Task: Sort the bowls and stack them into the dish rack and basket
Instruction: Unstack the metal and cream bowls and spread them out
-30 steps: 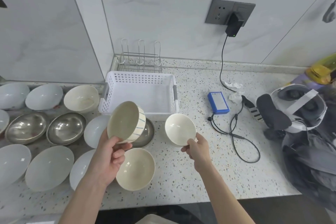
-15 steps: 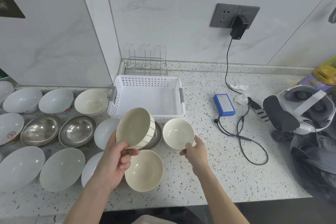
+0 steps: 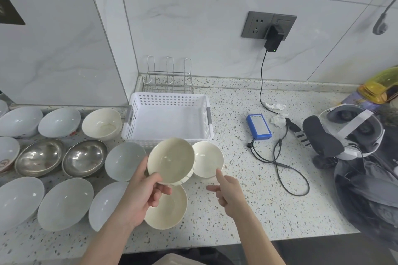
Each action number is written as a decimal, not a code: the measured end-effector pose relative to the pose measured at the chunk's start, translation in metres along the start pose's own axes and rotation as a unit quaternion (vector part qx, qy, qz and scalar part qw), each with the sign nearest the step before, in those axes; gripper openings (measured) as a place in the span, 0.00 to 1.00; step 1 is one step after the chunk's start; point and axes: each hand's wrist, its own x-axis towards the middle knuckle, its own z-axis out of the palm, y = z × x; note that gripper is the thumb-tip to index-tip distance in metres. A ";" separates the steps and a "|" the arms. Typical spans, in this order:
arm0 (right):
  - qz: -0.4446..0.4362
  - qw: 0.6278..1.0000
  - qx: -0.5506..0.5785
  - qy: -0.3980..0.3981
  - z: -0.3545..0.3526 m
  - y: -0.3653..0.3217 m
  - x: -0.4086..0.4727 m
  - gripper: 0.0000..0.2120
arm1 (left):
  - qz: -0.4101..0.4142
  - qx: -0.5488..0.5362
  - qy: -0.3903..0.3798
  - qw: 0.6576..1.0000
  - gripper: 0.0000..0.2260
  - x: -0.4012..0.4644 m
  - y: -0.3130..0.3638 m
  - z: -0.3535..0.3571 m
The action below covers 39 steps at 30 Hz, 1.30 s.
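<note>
My left hand (image 3: 144, 191) grips a cream bowl with thin stripes (image 3: 171, 160) by its near rim and holds it above the counter, opening tilted toward me. A small white bowl (image 3: 207, 158) sits on the counter just right of it, in front of the white plastic basket (image 3: 168, 97). My right hand (image 3: 228, 187) is beside that bowl with index finger and thumb stretched out, the fingertip at its near rim, gripping nothing. The wire dish rack (image 3: 168, 79) stands behind the basket against the wall. Another cream bowl (image 3: 165, 206) lies under my left hand.
Several white bowls (image 3: 66, 202), two steel bowls (image 3: 85, 158) and a cream bowl (image 3: 101, 123) fill the counter's left side. On the right lie a blue box (image 3: 259, 126) with cables, a headset (image 3: 349, 133) and a dark bag (image 3: 366, 189). The counter's front edge is close.
My right hand has set the small white bowl down on the counter and let go of it. My left hand has carried the striped bowl to the right, next to it.
</note>
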 end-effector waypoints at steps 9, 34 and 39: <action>-0.099 0.992 -0.004 -0.072 -0.047 0.011 -0.044 0.20 | -0.020 0.157 -0.100 0.982 0.32 -0.004 -0.015 0.047; -0.109 0.964 -0.201 -0.133 -0.061 0.036 -0.034 0.16 | 0.024 0.535 -0.047 0.843 0.42 -0.008 -0.058 0.068; -0.121 0.960 -0.213 -0.135 -0.059 0.040 -0.025 0.16 | 0.022 0.586 -0.036 0.809 0.40 -0.003 -0.057 0.070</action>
